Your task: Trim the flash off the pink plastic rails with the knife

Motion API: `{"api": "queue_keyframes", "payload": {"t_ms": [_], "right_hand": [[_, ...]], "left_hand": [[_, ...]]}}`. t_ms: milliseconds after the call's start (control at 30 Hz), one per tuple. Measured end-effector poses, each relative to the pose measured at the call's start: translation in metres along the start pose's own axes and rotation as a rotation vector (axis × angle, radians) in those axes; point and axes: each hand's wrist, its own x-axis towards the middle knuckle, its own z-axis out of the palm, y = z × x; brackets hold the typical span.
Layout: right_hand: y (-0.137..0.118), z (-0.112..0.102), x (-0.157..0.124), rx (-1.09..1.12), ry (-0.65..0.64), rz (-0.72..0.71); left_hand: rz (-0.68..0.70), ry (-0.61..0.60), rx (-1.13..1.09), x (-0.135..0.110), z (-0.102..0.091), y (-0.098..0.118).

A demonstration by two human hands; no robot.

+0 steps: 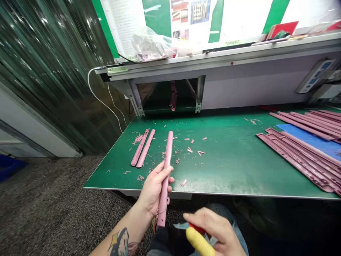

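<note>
My left hand [154,188] grips a long pink moulded plastic strip [166,177] near its lower end, and the strip stands nearly upright over the bench edge. Low in the view, my right hand [213,227] is shut on a small knife [183,225] with a red body and a pale metal blade. A yellow cover [199,241] sheathes that hand's thumb. The blade is close to the strip's lower end, but contact does not show. Two more pink strips [142,147] lie side by side on the green bench mat [226,167], among pink shavings [190,149].
Stacks of pink moulded strips [301,153] lie at the right of the mat, partly on a blue sheet [306,135]. A metal shelf rail [213,60] runs along the back above an opening, with a ribbed glass-like curtain [53,78] at the left. Speckled floor lies below.
</note>
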Motion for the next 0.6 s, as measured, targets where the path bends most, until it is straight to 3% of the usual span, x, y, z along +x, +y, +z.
{"api": "queue_keyframes", "payload": {"t_ms": [67,167,300,400,500,600], "right_hand": [[-0.006,-0.008,0.012,-0.186,-0.010,-0.115],[-0.012,-0.010,0.022,-0.357,-0.038,-0.126],[-0.010,-0.009,0.022,-0.415,-0.050,-0.065],[-0.005,-0.011,0.017,-0.466,0.009,-0.120],[0.000,-0.010,0.013,-0.369,0.241,-0.134],[0.002,0.002,0.018,-0.057,0.326,0.089]], "left_hand": [[-0.007,-0.010,0.080,-0.001,0.004,0.001],[-0.010,-0.037,0.142,-0.003,0.012,0.000],[0.010,-0.084,0.162,-0.002,0.017,-0.006],[0.016,-0.077,0.184,0.001,0.016,-0.007],[0.031,-0.056,0.197,0.002,0.015,-0.004],[0.047,-0.040,0.196,0.003,0.017,-0.004]]}}
